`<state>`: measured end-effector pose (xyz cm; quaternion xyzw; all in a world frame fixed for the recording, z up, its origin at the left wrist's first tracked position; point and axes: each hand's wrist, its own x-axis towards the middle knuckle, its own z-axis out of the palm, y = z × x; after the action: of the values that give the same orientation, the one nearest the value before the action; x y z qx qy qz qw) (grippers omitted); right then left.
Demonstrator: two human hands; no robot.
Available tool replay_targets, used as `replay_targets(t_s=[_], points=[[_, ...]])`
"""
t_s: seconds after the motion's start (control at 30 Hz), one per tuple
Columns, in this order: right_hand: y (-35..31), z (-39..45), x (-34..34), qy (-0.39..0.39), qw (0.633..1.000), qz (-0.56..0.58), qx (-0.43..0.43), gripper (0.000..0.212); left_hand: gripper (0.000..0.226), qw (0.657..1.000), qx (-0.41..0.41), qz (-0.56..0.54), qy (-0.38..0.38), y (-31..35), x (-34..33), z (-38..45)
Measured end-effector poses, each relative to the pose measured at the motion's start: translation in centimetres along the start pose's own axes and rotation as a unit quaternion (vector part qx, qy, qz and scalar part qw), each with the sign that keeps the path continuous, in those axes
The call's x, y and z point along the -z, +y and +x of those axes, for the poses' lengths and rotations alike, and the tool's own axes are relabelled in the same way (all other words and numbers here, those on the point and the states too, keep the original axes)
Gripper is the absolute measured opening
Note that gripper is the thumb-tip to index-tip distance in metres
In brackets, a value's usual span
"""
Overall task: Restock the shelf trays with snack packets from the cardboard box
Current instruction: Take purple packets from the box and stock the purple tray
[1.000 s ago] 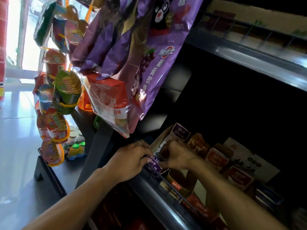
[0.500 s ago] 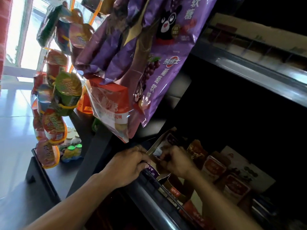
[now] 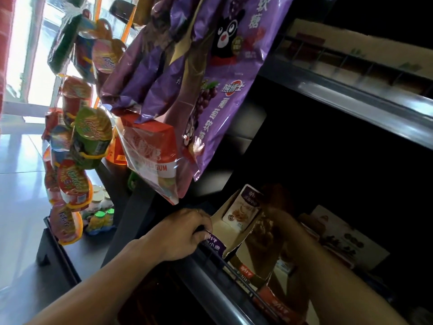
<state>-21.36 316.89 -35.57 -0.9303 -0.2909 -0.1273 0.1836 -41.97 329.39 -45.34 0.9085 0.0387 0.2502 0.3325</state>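
Big dark shelf (image 3: 339, 146) fills the right side, its rounded metal front rail (image 3: 218, 294) running down toward the lower right. Purple candy bags (image 3: 210, 73) hang overhead at upper centre, a red-and-clear gum bag (image 3: 152, 158) dangling just below them, close above the working spot. On the shelf sits the open cardboard tray (image 3: 230, 227), pale inside, front wall low and torn, mostly bare at the near end. One snack packet (image 3: 243, 208) stands in it, long axis upright but tipped back, purple top pointing up, printed face toward the camera. Red-labelled packs (image 3: 278, 308) line the rail to its right. The left hand (image 3: 180, 233) curls its fingers over the tray's front corner at the rail, gripping there beside a purple label (image 3: 214, 245). The right hand (image 3: 276, 202) is deep in shadow behind the packet's top; it seems to pinch that top edge, though the fingers are hard to make out.
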Motion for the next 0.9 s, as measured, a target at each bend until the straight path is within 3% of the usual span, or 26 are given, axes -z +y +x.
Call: replay_targets(t_s=[0.1,0.33,0.7,0.9], points=[[0.8,0.3,-0.5,0.007,1.000,0.008,0.014,0.034,0.011,0.999,0.010,0.038,-0.001,0.1,0.0,-0.1],[0.5,0.0,0.7,-0.045,0.997,-0.051,0.043,0.025,0.022,0.996,0.039,0.084,0.004,1.0,-0.4,-0.4],[1.0,-0.6,1.1,-0.026,0.998,-0.008,0.050,0.027,0.041,0.994,0.041,0.098,0.010,1.9,-0.3,-0.1],[0.6,-0.9,0.7,-0.077,0.997,0.002,0.032,0.027,0.020,0.994,0.018,0.106,-0.014,2.1,-0.6,0.2]])
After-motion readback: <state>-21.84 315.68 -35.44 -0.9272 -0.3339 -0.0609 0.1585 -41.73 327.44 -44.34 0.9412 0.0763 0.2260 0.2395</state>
